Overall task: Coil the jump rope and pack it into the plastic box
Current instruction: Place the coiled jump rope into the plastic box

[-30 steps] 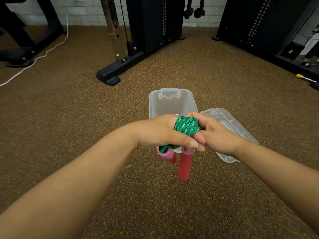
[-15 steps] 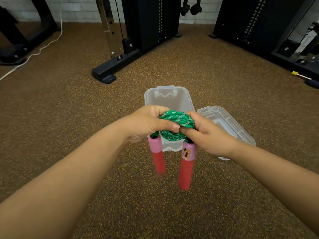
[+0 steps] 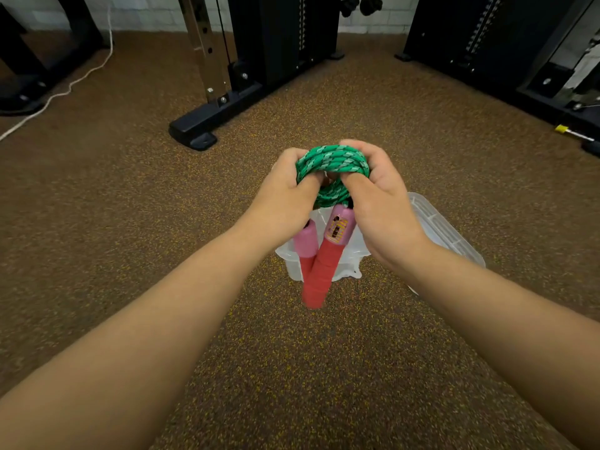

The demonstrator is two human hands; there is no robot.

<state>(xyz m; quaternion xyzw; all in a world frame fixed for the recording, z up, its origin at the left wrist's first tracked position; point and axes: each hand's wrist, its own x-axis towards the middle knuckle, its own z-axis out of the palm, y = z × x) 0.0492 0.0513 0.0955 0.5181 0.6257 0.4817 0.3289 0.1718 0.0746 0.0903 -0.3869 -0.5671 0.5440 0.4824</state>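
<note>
From the head camera, both bare hands meet in the middle of the scene, above a brown speckled rubber floor [image 3: 130, 222]. The left hand [image 3: 285, 196] and the right hand [image 3: 383, 203] are each closed around opposite sides of a green braided jump rope [image 3: 332, 164] wound into a tight coil, thumbs pressing into its near side and fingers curled over the far side. Two handles with pink tops and red grips [image 3: 321, 264] hang down from the coil, crossing each other near their lower ends. Just behind and below the handles a clear plastic box [image 3: 350, 267] sits on the floor, mostly hidden by the hands. To its right, touching or just beside it, lies a clear plastic lid [image 3: 444, 228]. Far off, black gym machine frames [image 3: 227, 105] stand along a white brick wall, and a white cord [image 3: 65, 89] trails over the floor at far left.
</note>
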